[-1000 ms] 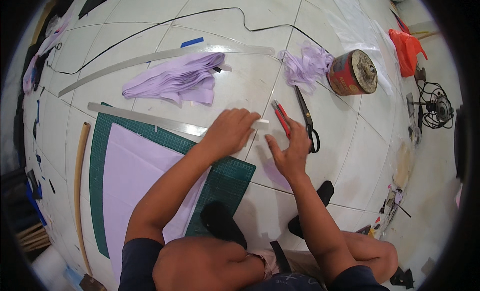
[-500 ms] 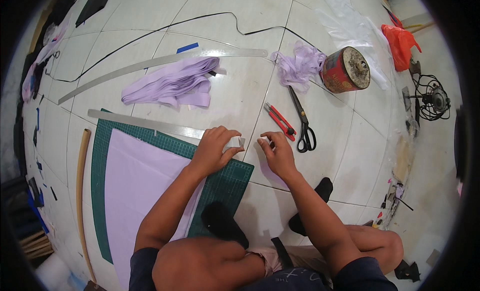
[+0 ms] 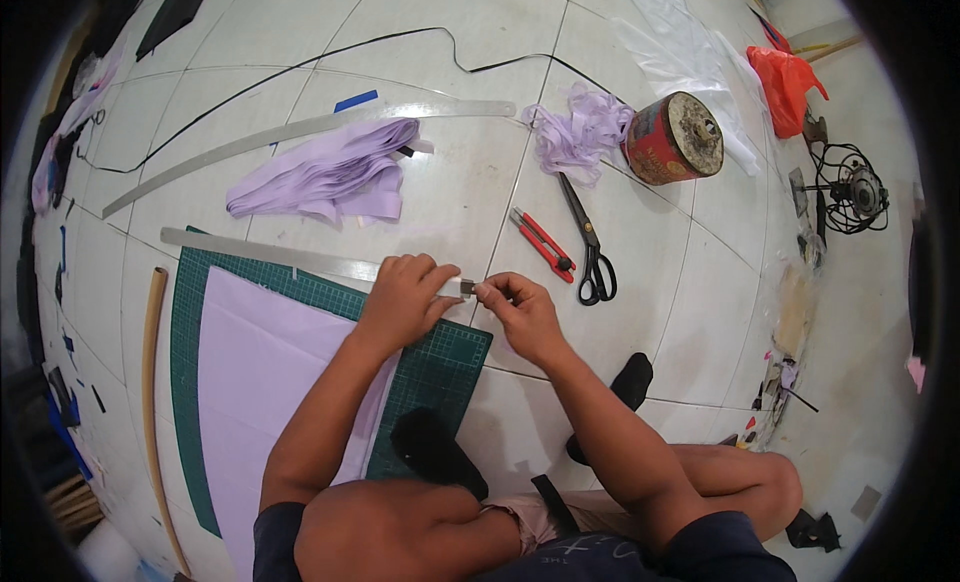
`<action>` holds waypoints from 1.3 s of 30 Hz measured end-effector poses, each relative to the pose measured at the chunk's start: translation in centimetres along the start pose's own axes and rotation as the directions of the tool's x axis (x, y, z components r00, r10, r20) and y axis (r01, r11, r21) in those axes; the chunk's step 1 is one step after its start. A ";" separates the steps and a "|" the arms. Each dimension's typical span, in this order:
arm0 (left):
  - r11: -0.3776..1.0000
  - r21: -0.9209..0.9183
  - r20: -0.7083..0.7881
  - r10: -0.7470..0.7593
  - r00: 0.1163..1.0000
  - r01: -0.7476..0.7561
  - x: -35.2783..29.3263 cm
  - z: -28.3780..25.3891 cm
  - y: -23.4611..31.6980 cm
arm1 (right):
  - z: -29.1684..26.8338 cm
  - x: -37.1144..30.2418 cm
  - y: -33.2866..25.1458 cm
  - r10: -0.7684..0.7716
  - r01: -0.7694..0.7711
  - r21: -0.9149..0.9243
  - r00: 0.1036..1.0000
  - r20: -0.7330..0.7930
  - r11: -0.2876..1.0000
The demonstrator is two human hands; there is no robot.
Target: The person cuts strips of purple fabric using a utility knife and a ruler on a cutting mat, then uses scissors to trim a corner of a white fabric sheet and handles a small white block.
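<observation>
My left hand (image 3: 405, 300) is closed around the near end of a metal ruler (image 3: 270, 252), which lies slanting along the top of a green cutting mat (image 3: 450, 367). White material with a dark grey tip (image 3: 467, 288) sticks out past its fingers, in line with the ruler. Right at that tip, the fingers of my right hand (image 3: 518, 314) are pinched together; what they grip is too small to make out. A lilac fabric panel (image 3: 285, 362) covers much of the mat, below my left forearm.
Red cutter (image 3: 543, 245) and black scissors (image 3: 590, 247) lie right of my hands. Beyond are folded lilac strips (image 3: 325, 172), a longer metal ruler (image 3: 300, 132), a lilac tangle (image 3: 580, 132) and a rusty red can (image 3: 675, 142). A wooden stick (image 3: 152, 382) lies left of the mat.
My right hand has moved left, closing the gap to the tip beside my left hand. The whole view has shifted slightly, so the surroundings sit a little further left.
</observation>
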State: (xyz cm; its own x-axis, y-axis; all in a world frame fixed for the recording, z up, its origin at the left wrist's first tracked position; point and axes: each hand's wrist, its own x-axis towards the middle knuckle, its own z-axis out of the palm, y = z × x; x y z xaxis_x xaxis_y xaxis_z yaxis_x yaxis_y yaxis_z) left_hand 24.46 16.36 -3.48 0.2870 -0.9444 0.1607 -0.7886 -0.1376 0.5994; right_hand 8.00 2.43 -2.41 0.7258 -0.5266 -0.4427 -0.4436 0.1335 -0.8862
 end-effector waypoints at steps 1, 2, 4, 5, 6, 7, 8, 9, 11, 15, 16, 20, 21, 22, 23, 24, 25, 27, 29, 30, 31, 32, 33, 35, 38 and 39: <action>1.000 0.004 0.002 -0.016 1.000 0.016 0.1 -0.2 -0.1 | -0.7 0.3 0.4 -0.003 0.003 0.019 1.000 -0.004 1.000; 1.000 0.006 0.006 -0.029 1.000 0.029 0.3 -0.3 -0.2 | -1.2 0.5 0.8 -0.007 0.007 0.040 1.000 -0.012 0.999; 0.995 0.051 -0.015 -0.084 0.996 0.084 0.3 -0.6 -1.0 | -1.9 0.8 1.8 0.000 -0.001 -0.010 0.994 -0.105 1.000; 0.987 0.096 -0.044 -0.124 0.991 0.128 0.2 -1.0 -1.6 | -2.1 1.1 2.0 0.033 -0.029 0.028 0.991 -0.132 0.999; 0.976 0.138 -0.075 -0.162 0.984 0.171 0.0 -1.4 -2.1 | -2.5 1.5 2.3 0.066 -0.056 0.066 0.985 -0.159 0.996; 0.970 0.131 -0.134 -0.186 0.973 0.204 -0.1 -1.7 -2.4 | -3.0 2.0 2.5 0.103 -0.095 0.058 0.981 -0.164 0.994; 0.968 0.100 -0.156 -0.214 0.964 0.231 -0.3 -1.8 -2.5 | -3.3 2.2 2.5 -0.013 -0.034 -0.177 0.965 -0.261 0.984; 0.964 0.067 -0.178 -0.242 0.954 0.257 -0.5 -1.7 -2.6 | -3.6 2.4 2.6 -0.148 0.003 -0.407 0.933 -0.326 0.913; 0.953 -0.023 -0.215 -0.300 0.929 0.302 -0.7 -1.4 -2.4 | -4.3 2.7 1.9 -0.336 0.026 -0.596 0.845 -0.415 0.803; 0.893 -0.265 -0.231 -0.425 0.875 0.364 -1.0 -0.2 -0.6 | -7.5 2.0 2.7 -0.385 -0.089 -0.875 0.874 -0.298 0.475; 0.868 -0.329 -0.223 -0.454 0.863 0.372 -1.0 0.1 -0.1 | -8.0 1.9 3.2 -0.385 -0.071 -0.884 0.882 -0.272 0.461; 0.702 -0.549 0.023 -0.530 0.848 0.454 -0.7 1.7 2.3 | -9.0 1.6 2.8 -0.240 -0.072 -0.733 0.919 -0.312 0.677; 0.660 -0.585 0.067 -0.540 0.839 0.471 -0.4 1.9 3.0 | -8.7 1.5 2.4 -0.155 -0.098 -0.617 0.926 -0.343 0.781; 0.616 -0.619 0.111 -0.546 0.830 0.488 0.0 2.0 3.9 | -8.3 1.2 2.0 -0.127 -0.044 -0.470 0.937 -0.327 0.882; 0.565 -0.652 0.162 -0.548 0.821 0.506 0.3 2.4 4.8 | -7.7 0.5 1.7 -0.096 -0.003 -0.306 0.946 -0.310 0.952; 0.439 -0.726 0.222 -0.580 0.784 0.530 0.1 2.7 4.8 | -6.3 0.0 0.8 -0.076 0.043 -0.123 0.956 -0.283 0.991; 0.303 -0.783 0.284 -0.602 0.746 0.543 -0.2 3.3 4.5 | -4.3 -0.6 0.0 0.018 0.015 0.131 0.969 -0.246 0.991; 0.061 -0.863 0.358 -0.625 0.693 0.501 0.4 4.1 5.4 | -1.5 -1.3 -0.3 0.053 -0.010 0.299 0.989 -0.136 0.954; 0.048 -0.906 0.282 -0.673 0.684 0.421 0.6 4.0 5.3 | 0.1 -1.4 -1.0 0.054 -0.027 0.387 0.997 -0.061 0.922; 0.044 -0.924 0.243 -0.700 0.671 0.381 0.5 3.9 5.2 | 0.8 -1.6 -2.0 0.044 -0.023 0.396 0.998 -0.044 0.918; 0.031 -0.923 0.251 -0.705 0.663 0.383 0.3 3.7 5.1 | 1.3 -1.6 -2.4 0.034 -0.022 0.404 0.999 -0.023 0.915; 0.023 -0.924 0.255 -0.708 0.658 0.382 0.2 3.4 5.2 | 1.3 -1.5 -2.4 0.042 -0.045 0.399 0.999 0.016 0.916; 0.012 -0.924 0.260 -0.714 0.651 0.382 0.2 3.2 5.2 | 0.9 -1.4 -1.8 0.053 -0.072 0.394 0.997 0.059 0.916; -0.029 -0.923 0.282 -0.728 0.625 0.383 -0.2 3.8 4.9 | -0.3 -1.1 -0.5 0.065 -0.121 0.390 0.986 0.155 0.913; -0.001 -0.898 0.292 -0.750 0.594 0.440 0.3 3.2 5.6 | 1.3 -1.9 -3.0 0.103 -0.092 0.303 0.994 -0.022 0.949; -0.009 -0.913 0.295 -0.703 0.647 0.407 0.5 3.5 5.3 | 1.7 -1.8 -2.2 0.069 -0.049 0.234 0.995 -0.079 0.971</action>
State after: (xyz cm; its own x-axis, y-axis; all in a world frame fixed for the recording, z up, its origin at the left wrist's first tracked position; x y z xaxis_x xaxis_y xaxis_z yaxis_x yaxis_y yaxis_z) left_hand 18.49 14.07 -2.94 0.5798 -0.6021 -0.5489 0.6204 -0.1104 0.7765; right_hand 8.54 4.55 0.10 0.6499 -0.5806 -0.4904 -0.3429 0.3518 -0.8710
